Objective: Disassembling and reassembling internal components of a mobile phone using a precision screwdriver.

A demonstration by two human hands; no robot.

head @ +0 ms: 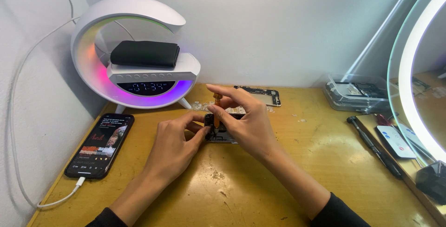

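Note:
A small opened phone body (218,133) lies on the wooden desk (297,162), mostly covered by my hands. My left hand (174,145) pinches its left edge with thumb and fingers and steadies it. An orange-handled screwdriver (217,108) stands upright in my right hand (244,122), gripped between thumb and fingers, its tip down on the phone body. The index finger of that hand stretches over the screwdriver's top.
A white ring-shaped lamp clock (134,52) glows pink at the back left. A lit phone (100,144) on a white cable lies at the left. Behind my hands lies a phone frame (260,95). A clear parts box (355,92), black screwdriver (374,145) and round lit mirror (418,69) stand right.

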